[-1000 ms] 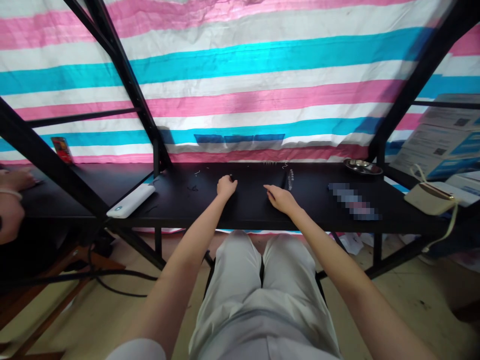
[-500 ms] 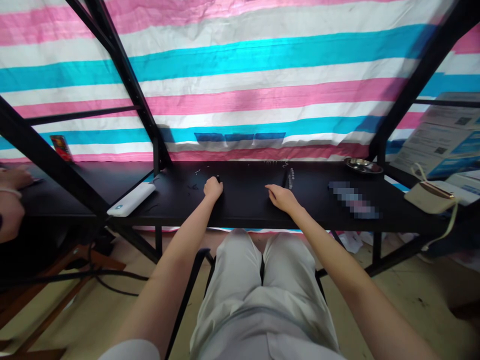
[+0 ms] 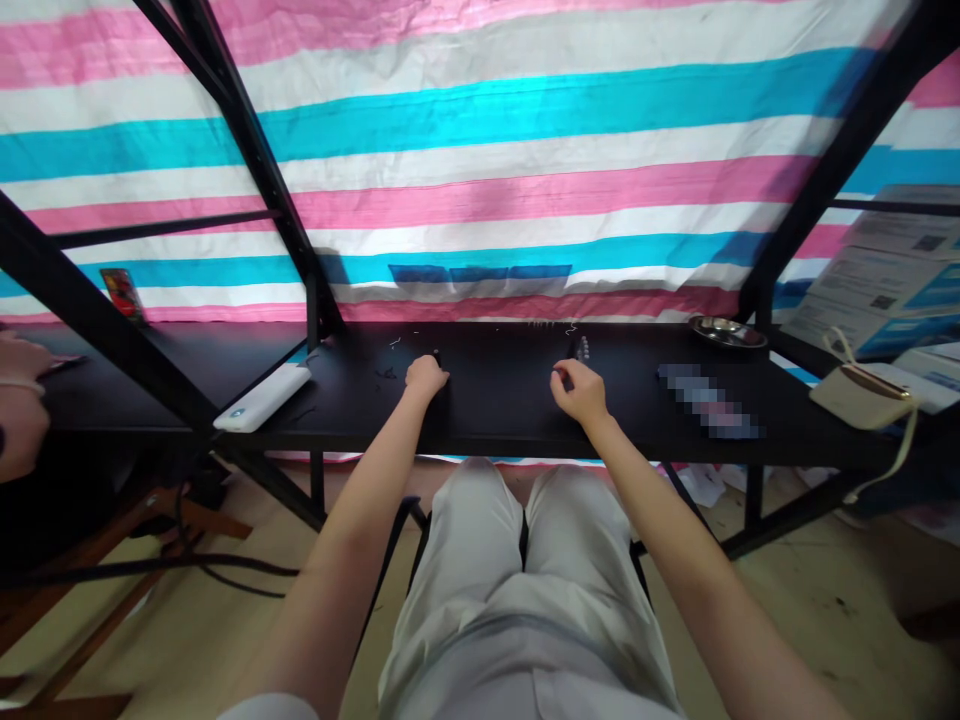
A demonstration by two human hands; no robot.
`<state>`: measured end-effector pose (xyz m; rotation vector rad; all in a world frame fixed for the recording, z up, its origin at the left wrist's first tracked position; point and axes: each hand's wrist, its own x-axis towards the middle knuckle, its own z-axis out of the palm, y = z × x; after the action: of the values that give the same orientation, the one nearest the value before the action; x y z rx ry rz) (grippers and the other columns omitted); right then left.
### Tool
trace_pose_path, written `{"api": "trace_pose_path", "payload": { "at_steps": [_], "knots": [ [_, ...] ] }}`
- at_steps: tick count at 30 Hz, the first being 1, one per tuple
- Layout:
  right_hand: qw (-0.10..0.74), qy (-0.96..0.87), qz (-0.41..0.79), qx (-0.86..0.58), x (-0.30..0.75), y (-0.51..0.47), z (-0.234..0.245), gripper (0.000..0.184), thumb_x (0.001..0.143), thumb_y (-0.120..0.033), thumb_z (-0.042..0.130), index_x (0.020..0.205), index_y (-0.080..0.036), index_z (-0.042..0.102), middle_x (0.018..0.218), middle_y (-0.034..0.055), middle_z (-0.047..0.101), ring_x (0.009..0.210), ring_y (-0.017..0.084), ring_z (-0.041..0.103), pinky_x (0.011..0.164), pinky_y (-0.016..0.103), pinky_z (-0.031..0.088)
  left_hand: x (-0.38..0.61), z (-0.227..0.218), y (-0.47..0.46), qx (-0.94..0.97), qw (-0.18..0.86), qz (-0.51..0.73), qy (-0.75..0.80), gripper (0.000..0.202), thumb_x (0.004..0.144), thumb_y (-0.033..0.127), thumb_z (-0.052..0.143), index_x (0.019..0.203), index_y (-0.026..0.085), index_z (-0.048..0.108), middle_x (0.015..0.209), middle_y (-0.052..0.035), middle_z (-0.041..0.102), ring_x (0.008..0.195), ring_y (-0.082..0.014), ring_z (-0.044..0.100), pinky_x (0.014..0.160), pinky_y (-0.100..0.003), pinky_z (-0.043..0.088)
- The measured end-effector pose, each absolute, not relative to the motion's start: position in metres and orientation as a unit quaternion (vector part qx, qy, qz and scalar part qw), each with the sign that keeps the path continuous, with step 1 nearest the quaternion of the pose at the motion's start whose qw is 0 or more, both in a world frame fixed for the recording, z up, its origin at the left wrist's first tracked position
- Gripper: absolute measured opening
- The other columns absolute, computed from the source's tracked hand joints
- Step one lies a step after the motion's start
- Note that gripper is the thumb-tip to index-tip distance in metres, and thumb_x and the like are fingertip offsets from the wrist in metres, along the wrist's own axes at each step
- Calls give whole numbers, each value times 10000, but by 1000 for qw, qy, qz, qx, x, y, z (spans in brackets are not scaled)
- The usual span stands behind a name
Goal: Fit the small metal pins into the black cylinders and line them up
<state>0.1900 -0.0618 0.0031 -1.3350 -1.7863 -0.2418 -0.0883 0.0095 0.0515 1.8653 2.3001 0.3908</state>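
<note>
My left hand rests closed on the black table, with a small dark object poking out past its fingers; most of that object is hidden. My right hand is curled, thumb and forefinger brought together, just in front of a clear beaded strip and a thin black stick-like item. Whatever those fingers hold, if anything, is too small or hidden to make out. Left of my left hand lie some thin black scraps.
A white elongated device lies at the table's left. To the right are a blurred-out item, a shiny metal dish and a cream bag. Black frame posts flank the table. Another person's hands show at far left.
My right hand has shifted slightly right, its extended forefinger now curled in, and covers the near part of the black stick-like item and beaded strip. My left hand has barely moved.
</note>
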Motion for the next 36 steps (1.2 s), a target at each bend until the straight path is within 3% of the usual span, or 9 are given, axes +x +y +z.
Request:
{"api": "trace_pose_path", "payload": {
  "at_steps": [3, 7, 10, 15, 20, 24, 28, 36],
  "knots": [
    [502, -617, -101, -598, 195, -59, 4, 266, 833, -296, 352, 929, -170, 566, 803, 80, 595, 740, 182, 554, 742, 294, 426, -75, 52, -11, 645, 66, 152, 746, 320, 709, 388, 630, 882, 119, 643, 950, -199, 635, 936, -330, 608, 763, -373, 467],
    [548, -481, -98, -677, 205, -56, 7, 271, 806, -237, 326, 994, -149, 500, 862, 95, 579, 791, 191, 542, 767, 300, 401, -31, 40, -38, 757, 55, 217, 614, 235, 812, 361, 498, 792, 166, 626, 827, -115, 636, 811, -240, 613, 742, -335, 455],
    [544, -420, -78, -723, 215, -54, 7, 280, 774, -196, 318, 998, -153, 480, 865, 93, 580, 824, 207, 535, 770, 313, 385, 10, 28, -48, 828, 30, 257, 497, 198, 824, 271, 469, 924, 162, 601, 932, -101, 618, 877, -204, 563, 771, -299, 444],
    [482, -434, -23, -761, 223, -48, 1, 245, 704, -213, 422, 931, -165, 499, 867, 110, 598, 866, 259, 526, 756, 362, 382, 64, 15, -41, 881, -26, 244, 404, 468, 826, 186, 434, 1290, 128, 404, 1101, -128, 544, 994, -225, 486, 846, -335, 411],
    [435, -478, -17, -763, 224, -45, -5, 234, 704, -232, 453, 918, -161, 514, 921, 143, 596, 918, 286, 521, 777, 411, 385, 89, 12, -21, 884, -38, 205, 420, 538, 847, 169, 387, 1377, 178, 295, 1121, -135, 518, 1009, -249, 472, 786, -354, 419],
    [425, -484, -28, -764, 226, -41, -10, 234, 722, -258, 468, 926, -157, 522, 914, 146, 602, 901, 286, 529, 772, 421, 389, 96, 15, -12, 891, -46, 191, 409, 440, 854, 175, 398, 1294, 184, 416, 1102, -133, 524, 996, -249, 482, 787, -358, 413],
    [422, -496, -57, -756, 228, -36, -17, 211, 747, -308, 481, 886, -162, 546, 881, 139, 604, 876, 274, 532, 756, 414, 398, 95, 17, -12, 889, -51, 222, 398, 233, 861, 188, 410, 1027, 141, 566, 982, -124, 567, 943, -229, 503, 814, -347, 401],
    [352, -535, -87, -763, 229, -29, -23, 251, 762, -390, 544, 785, -153, 627, 888, 166, 593, 887, 291, 524, 741, 432, 411, 49, 19, -12, 844, 19, 347, 408, 131, 806, 244, 525, 894, 173, 591, 895, -56, 630, 848, -180, 541, 796, -311, 415]
  ]
}}
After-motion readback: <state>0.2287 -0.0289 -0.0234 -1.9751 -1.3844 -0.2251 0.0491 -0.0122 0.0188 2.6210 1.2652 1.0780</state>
